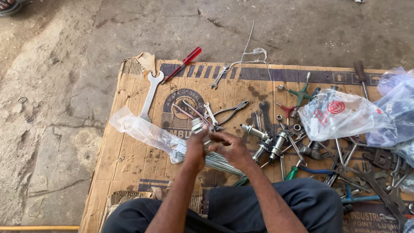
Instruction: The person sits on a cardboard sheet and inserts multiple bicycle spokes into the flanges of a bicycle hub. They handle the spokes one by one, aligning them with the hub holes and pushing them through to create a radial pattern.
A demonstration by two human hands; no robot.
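Observation:
My left hand (195, 149) and my right hand (231, 149) meet over a flattened cardboard sheet (129, 172). Both close on a bundle of thin metal spokes (220, 164) that lies slanted beneath them. The left end of the bundle sticks out of a long clear plastic sleeve (140, 129). My fingertips pinch near the upper end of the spokes, next to a pair of pliers (228, 113). My knees in dark trousers (276, 207) sit just below.
A large open-end wrench (151, 96), a red-handled screwdriver (183, 64) and a small spanner (220, 74) lie on the cardboard. Several sockets, wrenches and screwdrivers crowd the right side beside clear plastic bags (345, 114). Bare concrete ground (51, 108) lies left.

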